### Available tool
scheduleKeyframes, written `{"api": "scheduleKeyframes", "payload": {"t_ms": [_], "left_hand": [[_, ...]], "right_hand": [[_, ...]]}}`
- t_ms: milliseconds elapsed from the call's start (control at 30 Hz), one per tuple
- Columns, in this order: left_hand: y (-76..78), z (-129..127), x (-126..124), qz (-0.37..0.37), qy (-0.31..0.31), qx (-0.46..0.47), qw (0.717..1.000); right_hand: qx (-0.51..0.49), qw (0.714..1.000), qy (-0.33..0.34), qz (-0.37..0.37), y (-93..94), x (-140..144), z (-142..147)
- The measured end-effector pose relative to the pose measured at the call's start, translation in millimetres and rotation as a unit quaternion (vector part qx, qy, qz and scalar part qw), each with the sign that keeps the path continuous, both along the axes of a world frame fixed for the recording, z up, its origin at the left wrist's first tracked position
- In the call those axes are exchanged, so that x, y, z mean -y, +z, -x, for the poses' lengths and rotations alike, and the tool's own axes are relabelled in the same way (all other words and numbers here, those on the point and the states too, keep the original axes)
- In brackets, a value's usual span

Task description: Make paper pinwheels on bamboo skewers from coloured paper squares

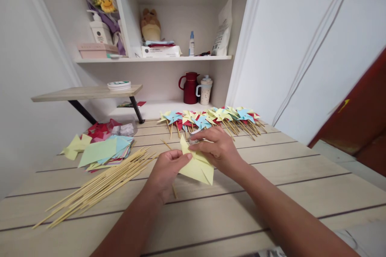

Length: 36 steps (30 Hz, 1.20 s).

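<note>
Both hands pinch a yellow folded paper [199,166] mid-surface: left hand [167,170] near edge, right hand [218,148] on top, w/ a stick [169,156] seemingly beneath. Skewer pile [96,186] left, pinwheels [211,118] far.

1. The left hand [165,168] and right hand [218,148] meet over the middle of the bench [271,192], both on a folded paper [197,166] between them.
2. A thin stick [173,188] runs under the paper, beside the left hand.
3. Left of the left hand lies a bundle of sticks [96,186] on the bench.
4. Behind that bundle, further left, sits a stack of paper sheets [102,150].
5. Behind the right hand, a row of finished pinwheels [211,118] lies across the far bench.
6. Beyond the pinwheels, a jug [189,87] and a mug [205,90] stand side by side in a recess.
7. Above them a shelf [153,59] carries boxes and bottles.
</note>
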State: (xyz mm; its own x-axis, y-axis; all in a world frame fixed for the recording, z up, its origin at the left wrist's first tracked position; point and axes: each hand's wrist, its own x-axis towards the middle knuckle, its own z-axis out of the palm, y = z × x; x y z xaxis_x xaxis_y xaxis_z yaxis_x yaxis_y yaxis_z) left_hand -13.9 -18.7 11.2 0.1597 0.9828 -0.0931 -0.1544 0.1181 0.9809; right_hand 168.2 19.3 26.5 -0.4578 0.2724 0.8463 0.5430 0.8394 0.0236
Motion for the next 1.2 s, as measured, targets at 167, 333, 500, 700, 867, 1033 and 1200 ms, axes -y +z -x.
{"api": "scheduleKeyframes", "payload": {"t_ms": [167,333,500,700,867,1033,1200], "left_hand": [[1.6,-3,-1,-0.005,0.031,0.006,0.999],[0.9,0,-4,-0.051,0.097,-0.021,0.994],[2.6,0,-2,-0.064,0.109,-0.044,0.991],[7.4,-7,0,-0.125,0.12,-0.15,0.973],[8.4,-9,2,-0.123,0.102,-0.142,0.977],[8.7,-7,3,-0.054,0.079,-0.074,0.993],[7.2,-5,2,-0.02,0.058,-0.022,0.998]], "right_hand": [[-0.005,0.997,-0.004,0.077,1.3,5,2],[-0.079,0.981,0.023,0.173,6.8,9,3],[-0.288,0.877,0.088,0.376,9.7,6,2],[-0.335,0.762,0.101,0.544,9.9,5,3],[-0.293,0.774,0.14,0.544,8.3,6,4],[-0.287,0.768,0.147,0.553,6.6,6,5],[-0.285,0.771,0.138,0.553,8.3,7,7]]}}
